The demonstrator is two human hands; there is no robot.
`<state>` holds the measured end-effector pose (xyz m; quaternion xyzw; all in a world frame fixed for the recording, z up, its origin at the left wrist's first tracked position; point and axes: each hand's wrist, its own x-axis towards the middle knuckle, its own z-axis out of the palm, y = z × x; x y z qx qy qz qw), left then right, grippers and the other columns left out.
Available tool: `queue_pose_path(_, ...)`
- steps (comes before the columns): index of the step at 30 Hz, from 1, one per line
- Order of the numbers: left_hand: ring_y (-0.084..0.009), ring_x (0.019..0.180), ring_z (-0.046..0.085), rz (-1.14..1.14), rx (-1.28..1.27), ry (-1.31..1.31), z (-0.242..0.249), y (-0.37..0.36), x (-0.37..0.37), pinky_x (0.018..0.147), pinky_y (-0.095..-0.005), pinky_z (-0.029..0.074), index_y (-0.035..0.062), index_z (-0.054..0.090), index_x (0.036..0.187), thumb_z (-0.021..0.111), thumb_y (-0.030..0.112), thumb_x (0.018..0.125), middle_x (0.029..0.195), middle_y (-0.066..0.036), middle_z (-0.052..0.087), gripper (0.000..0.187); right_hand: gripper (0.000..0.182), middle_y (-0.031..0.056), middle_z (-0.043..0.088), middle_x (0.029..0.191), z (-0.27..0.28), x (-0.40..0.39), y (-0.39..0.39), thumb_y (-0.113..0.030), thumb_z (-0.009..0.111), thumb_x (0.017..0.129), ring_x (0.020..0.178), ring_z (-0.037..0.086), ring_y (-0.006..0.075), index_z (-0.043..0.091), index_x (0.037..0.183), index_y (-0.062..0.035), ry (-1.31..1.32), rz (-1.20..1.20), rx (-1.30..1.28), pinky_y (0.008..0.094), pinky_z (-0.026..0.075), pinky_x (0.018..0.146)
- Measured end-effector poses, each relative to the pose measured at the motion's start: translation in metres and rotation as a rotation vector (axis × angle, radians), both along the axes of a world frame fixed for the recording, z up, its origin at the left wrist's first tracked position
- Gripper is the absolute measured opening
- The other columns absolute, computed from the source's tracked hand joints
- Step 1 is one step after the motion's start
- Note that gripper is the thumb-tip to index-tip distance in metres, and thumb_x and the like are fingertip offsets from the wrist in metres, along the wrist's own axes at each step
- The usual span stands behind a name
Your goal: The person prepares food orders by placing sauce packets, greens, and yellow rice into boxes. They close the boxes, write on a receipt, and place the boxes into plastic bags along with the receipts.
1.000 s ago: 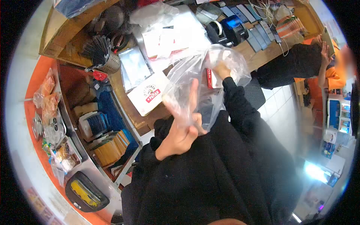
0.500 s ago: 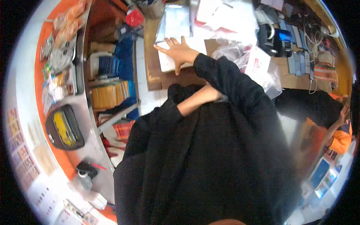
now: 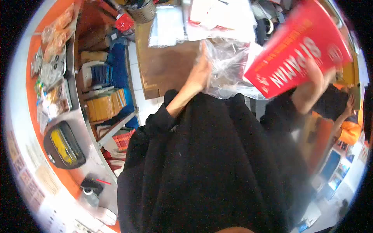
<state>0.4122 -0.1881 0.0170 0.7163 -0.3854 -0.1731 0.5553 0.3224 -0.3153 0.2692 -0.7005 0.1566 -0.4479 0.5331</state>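
Note:
On the right, my right hand (image 3: 316,79) grips the lower edge of a large red printed folder or booklet (image 3: 287,58), raised and tilted, its upper part blurred by motion. My left hand (image 3: 202,70) is at the left edge of a crumpled clear plastic bag (image 3: 227,70), fingers pressed together on the plastic. That bag lies over the front of a brown wooden table (image 3: 165,68). Stacked clear plastic sleeves (image 3: 167,25) lie at the table's back left, beside a pile of white and red papers (image 3: 221,17).
A woven basket (image 3: 143,11) is at the back left. Left of the table, a shelf holds yellowish books (image 3: 107,105); a brown and yellow case (image 3: 64,144) rests on a metal counter (image 3: 91,153). Another person's arm (image 3: 342,114) shows at far right.
My right hand has left the white sheet on the table and moved right, now with the red folder. The white sheet no longer lies there. My left hand, hidden before, shows at the plastic bag.

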Motion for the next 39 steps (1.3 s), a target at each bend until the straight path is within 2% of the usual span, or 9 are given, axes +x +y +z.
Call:
queue_pose_path(10,-0.0376,0.07,0.055,-0.44,-0.226,-0.177,0.167,-0.008,-0.01,0.062,-0.0367,0.045,0.0028,0.01,0.135,0.044,0.016,0.086,0.094,-0.022,0.053,0.061,0.108,0.0213,0.023,0.128,-0.186,-0.015,0.005,-0.027,0.08,0.05,0.12,0.026,0.0341,0.015,0.133,-0.0042,0.188,-0.543,-0.402,0.0452,0.025,0.098)
queue_pose_path(15,-0.0323,0.073,0.054,-0.692,-0.331,0.244,0.198,0.02,-0.025,0.064,-0.0349,0.045,-0.0077,0.034,0.117,0.054,-0.002,0.075,0.106,-0.026,0.048,0.047,0.09,0.0271,0.017,0.131,-0.223,-0.011,-0.029,-0.031,0.073,0.062,0.117,0.025,0.042,0.023,0.132,-0.005,0.555,0.405,-0.315,0.0502,0.022,0.097)
queue_pose_path(18,-0.0252,0.097,0.052,-0.626,-0.094,0.274,0.201,0.019,-0.014,0.079,-0.0282,0.042,-0.0111,0.022,0.128,0.052,-0.007,0.075,0.124,-0.026,0.039,0.061,0.082,0.0276,0.011,0.135,-0.247,0.034,-0.015,-0.034,0.068,0.067,0.115,0.029,0.0429,0.026,0.132,-0.0067,0.09,-0.238,0.33,0.0506,0.029,0.092)
queue_pose_path(21,-0.0201,0.091,0.05,-0.6,-0.21,0.433,0.206,0.01,-0.006,0.073,-0.025,0.041,-0.0055,0.02,0.131,0.052,-0.01,0.073,0.12,-0.025,0.04,0.066,0.079,0.031,0.001,0.137,-0.239,0.049,-0.03,-0.039,0.064,0.07,0.115,0.028,0.0448,0.027,0.132,-0.0064,1.304,-0.4,-0.164,0.057,0.027,0.089)
queue_pose_path(25,-0.0132,0.05,0.05,-0.501,-0.414,0.124,0.175,0.005,-0.005,0.045,-0.0231,0.044,0.0118,0.031,0.131,0.054,-0.017,0.068,0.088,-0.024,0.057,0.073,0.079,0.0332,0.006,0.136,-0.27,0.051,-0.037,-0.045,0.06,0.071,0.125,0.015,0.0477,0.028,0.132,-0.0064,1.545,-0.422,-0.649,0.0637,0.018,0.092)
queue_pose_path(28,-0.0143,0.082,0.056,-0.196,-0.508,0.165,0.157,0.004,0.0,0.064,-0.0193,0.043,0.0214,-0.048,0.112,0.058,-0.008,0.074,0.135,-0.024,0.029,0.117,0.083,0.0369,0.014,0.132,-0.261,0.037,-0.054,-0.054,0.059,0.069,0.125,0.01,0.0501,0.032,0.13,-0.004,1.318,0.089,-0.554,0.0627,0.017,0.095)
queue_pose_path(32,-0.0074,0.051,0.052,-0.053,0.232,0.376,0.166,0.038,0.055,0.048,-0.0222,0.045,0.0131,-0.005,0.138,0.064,0.001,0.072,0.104,-0.015,0.058,0.096,0.055,0.0161,0.062,0.096,-0.09,0.045,-0.074,-0.044,0.062,0.075,0.089,0.06,0.0246,0.058,0.103,0.0035,0.935,1.381,-0.016,0.0324,0.047,0.079)
queue_pose_path(35,-0.0123,0.054,0.055,0.051,0.365,0.483,0.143,0.065,0.061,0.05,-0.0245,0.045,0.0068,0.025,0.129,0.068,0.013,0.072,0.08,-0.01,0.061,0.072,0.049,0.017,0.063,0.093,-0.064,0.084,-0.116,-0.027,0.074,0.067,0.09,0.06,0.02,0.059,0.103,0.0015,0.738,1.355,0.27,0.03,0.048,0.079)
queue_pose_path(39,-0.0173,0.058,0.057,-0.123,0.448,0.224,0.128,0.09,0.055,0.059,-0.0337,0.045,0.0015,0.053,0.093,0.067,0.028,0.075,0.069,-0.012,0.058,0.035,0.107,0.027,0.036,0.128,-0.174,0.171,-0.13,-0.033,0.082,0.046,0.114,0.042,0.0379,0.027,0.135,-0.0136,1.078,0.463,-1.134,0.0438,0.038,0.09)
